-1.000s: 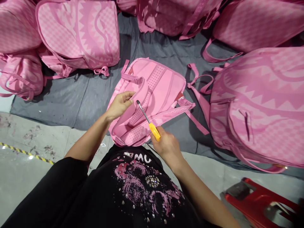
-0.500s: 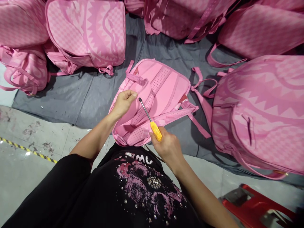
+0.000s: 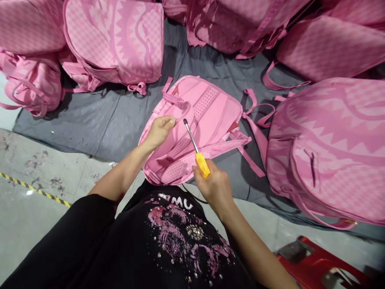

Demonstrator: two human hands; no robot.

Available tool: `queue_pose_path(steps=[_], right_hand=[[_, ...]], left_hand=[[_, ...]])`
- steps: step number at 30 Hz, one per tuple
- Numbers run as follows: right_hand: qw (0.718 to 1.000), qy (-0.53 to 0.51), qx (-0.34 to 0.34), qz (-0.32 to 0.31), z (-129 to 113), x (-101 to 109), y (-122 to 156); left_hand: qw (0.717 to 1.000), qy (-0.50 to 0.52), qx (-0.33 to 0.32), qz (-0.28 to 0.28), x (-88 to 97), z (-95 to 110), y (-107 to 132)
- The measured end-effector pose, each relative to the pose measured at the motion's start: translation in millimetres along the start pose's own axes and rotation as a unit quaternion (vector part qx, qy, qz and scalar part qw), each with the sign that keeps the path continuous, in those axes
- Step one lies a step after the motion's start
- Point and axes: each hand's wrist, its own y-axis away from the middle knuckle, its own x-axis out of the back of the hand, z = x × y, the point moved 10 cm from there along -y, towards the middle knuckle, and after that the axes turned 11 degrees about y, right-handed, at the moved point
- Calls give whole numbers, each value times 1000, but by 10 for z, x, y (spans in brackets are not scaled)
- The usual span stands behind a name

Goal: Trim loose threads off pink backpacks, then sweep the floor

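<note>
A pink backpack [image 3: 207, 116] lies in front of me with its padded, perforated back panel facing up. My left hand [image 3: 161, 129] is closed in a pinch on the left shoulder strap [image 3: 183, 120] of this backpack. In my right hand [image 3: 215, 180] is a yellow-handled tool [image 3: 202, 163] with a thin metal shaft and a dark, rounded tip. Its tip is over the strap, a little right of my left fingertips; whether it touches is unclear. The other shoulder strap [image 3: 222, 145] lies along the backpack's lower right side.
Pink patterned backpacks stand around, one large at right [image 3: 333, 148], another at upper left [image 3: 120, 40]. A grey sheet [image 3: 99, 124] lies under them. At lower right is a red stool-like object [image 3: 319, 261]. Yellow-black tape [image 3: 36, 190] marks the floor. A dark cord [image 3: 194, 196] runs near my waist.
The tool and my right hand have shifted slightly right, its tip moving away from my left fingertips. My left hand stays pinched at the strap. The view has shifted slightly.
</note>
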Motion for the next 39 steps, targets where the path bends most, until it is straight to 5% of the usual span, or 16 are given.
queue_pose_path(steps=[6,9,15,17,20,23,26,29,31,39], right_hand=[[986,-37,138,86,-361,225,138],[978,-69,194,40,-587,106,275],[970,-173,154,-75,-781,-121,287],[938,-182,251,-157,-1139,-204,415],[846,-183,434,-252,-1642,-207,771],[831,-157,467,-259,-1676,-101,818],[860,-226,425,-168,-1465,230,534],[927,-248,267,92,-993,676,23],[929,-218,193,228,-809,826,-140],[930,-186,205,242,-1046,544,-356]], left_hand=[[1000,10,8,4,-28,-54,30],[999,18,20,20,38,-73,51],[999,29,10,26,99,-31,121],[999,33,12,31,74,-13,157],[998,34,18,57,55,13,268],[993,50,24,108,109,25,483],[985,73,41,152,155,-3,744],[977,94,51,183,165,-30,927],[974,104,53,195,165,-41,977],[982,80,37,164,120,-20,945]])
